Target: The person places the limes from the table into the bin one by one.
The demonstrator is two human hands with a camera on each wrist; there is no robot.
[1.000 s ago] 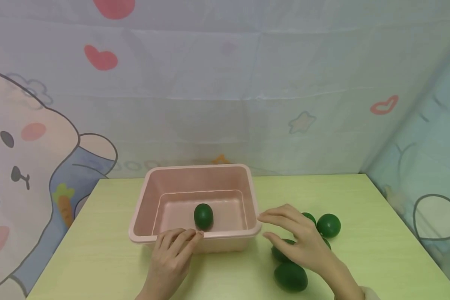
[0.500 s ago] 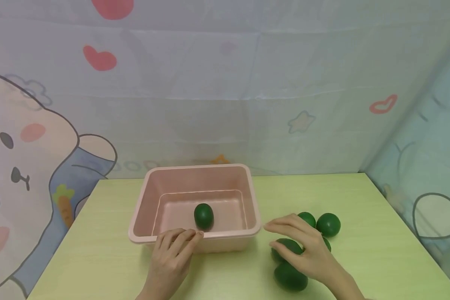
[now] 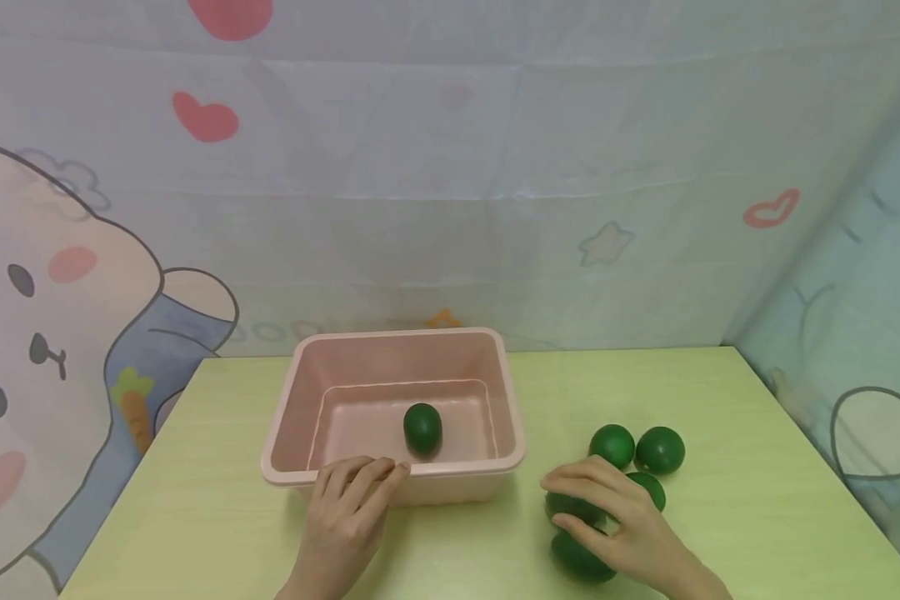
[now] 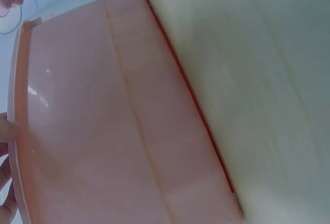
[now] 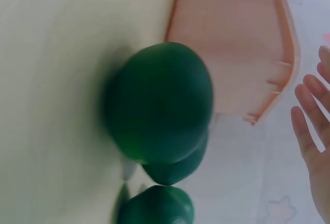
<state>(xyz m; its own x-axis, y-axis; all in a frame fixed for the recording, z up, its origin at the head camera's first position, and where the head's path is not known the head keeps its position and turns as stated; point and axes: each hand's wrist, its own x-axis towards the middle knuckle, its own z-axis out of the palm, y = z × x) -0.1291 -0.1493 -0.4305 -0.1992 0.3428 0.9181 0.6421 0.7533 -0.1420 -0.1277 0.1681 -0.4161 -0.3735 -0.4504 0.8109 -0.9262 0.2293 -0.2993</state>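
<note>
My left hand [image 3: 343,517] rests on the near rim of a pink plastic basin [image 3: 483,483], its fingers bent over the edge. Inside that basin lies one dark green, egg-shaped fruit [image 3: 423,429], perhaps an avocado. To the right, my right hand [image 3: 622,521] hovers over two similar dark oval fruits, with thumb and fingers apart. One oval fruit [image 3: 570,507] shows between thumb and fingers; the other [image 3: 579,562] lies nearer me, partly covered. In the right wrist view, the fingers [image 5: 307,131] stand away from the large green fruit [image 5: 160,103].
Beyond my right hand are rounder green fruits: one at the back left [image 3: 612,446], one at the back right [image 3: 661,451] and one partly hidden [image 3: 648,487]. All lie on a yellow-green table [image 3: 750,483]. A printed cloth [image 3: 420,250] hangs behind its far edge.
My right hand has moved toward me and slightly right, down over the oval fruits, uncovering the rounder ones. The fruit in the basin has shifted a little right. My left hand stays put.
</note>
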